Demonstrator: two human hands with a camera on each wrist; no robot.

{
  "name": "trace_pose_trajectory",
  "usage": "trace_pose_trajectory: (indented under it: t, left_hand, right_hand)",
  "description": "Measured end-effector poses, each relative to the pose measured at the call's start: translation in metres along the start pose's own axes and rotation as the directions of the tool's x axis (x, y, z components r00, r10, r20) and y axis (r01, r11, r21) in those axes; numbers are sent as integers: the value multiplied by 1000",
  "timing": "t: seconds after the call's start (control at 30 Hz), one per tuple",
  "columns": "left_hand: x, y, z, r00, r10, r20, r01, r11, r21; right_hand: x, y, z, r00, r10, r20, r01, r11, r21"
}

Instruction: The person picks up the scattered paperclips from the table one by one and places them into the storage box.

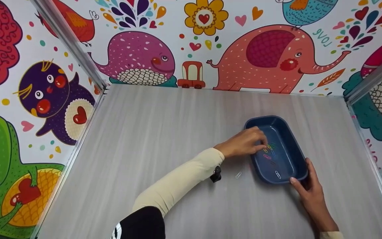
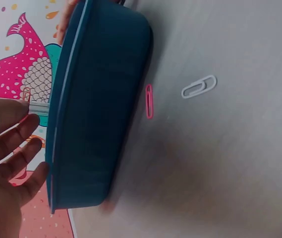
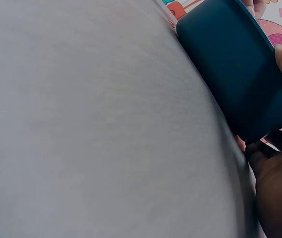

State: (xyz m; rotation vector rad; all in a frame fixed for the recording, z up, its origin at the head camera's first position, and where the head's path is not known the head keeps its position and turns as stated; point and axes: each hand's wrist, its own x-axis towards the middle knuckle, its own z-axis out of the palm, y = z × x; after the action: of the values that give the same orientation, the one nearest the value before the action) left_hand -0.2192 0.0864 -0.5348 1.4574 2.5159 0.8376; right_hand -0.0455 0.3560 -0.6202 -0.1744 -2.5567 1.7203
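Note:
A dark blue plastic basin (image 1: 288, 146) stands on the table, with several coloured paper clips inside. Among them are a pink paper clip (image 1: 267, 156) and a white paper clip (image 1: 278, 174). My left hand (image 1: 245, 142) reaches over the basin's left rim. Between its thumb and forefinger it pinches an orange paper clip (image 2: 27, 93). My right hand (image 1: 313, 192) grips the near right corner of the basin, thumb at the rim and fingers round the outside wall. On the table left of the basin lie a white paper clip (image 2: 199, 87) and a pink paper clip (image 2: 149, 101).
The grey wood-grain table (image 1: 144, 132) is bordered by walls printed with cartoon animals (image 1: 264, 59). Metal corner posts (image 1: 75, 46) rise at the back. A small black device (image 1: 216, 175) sits at the left sleeve's cuff.

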Motion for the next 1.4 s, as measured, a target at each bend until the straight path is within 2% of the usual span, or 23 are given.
trace_pose_trajectory:
  t: [0.17,0.33,0.53,0.73,1.03,1.4]
  left_hand:
    - [11,-1,7,999,2,37,-3,1000,27]
    - [22,-3,10,998,-29,52,28,999,29]
    - [40,-6,14,995,-76,69,76,997,5]
    - [56,-13,19,995,-77,60,79,996,-35]
    - [61,-21,26,984,-167,69,172,982,-78]
    - [75,-16,32,963,-261,62,262,965,-4]
  right_hand:
    - [-1,1,0,1000,-1,-3,1,1000,4]
    - [-1,2,-1,1000,2,2,-2,1000,12]
    - [-1,1,-2,1000,0,-2,0,1000,6]
    - [-2,0,-2,1000,-1,-8,1,1000,1]
    - [-3,0,0,1000,-27,4,27,1000,-12]
    - [-3,0,-1,1000,-8,8,8,1000,-2]
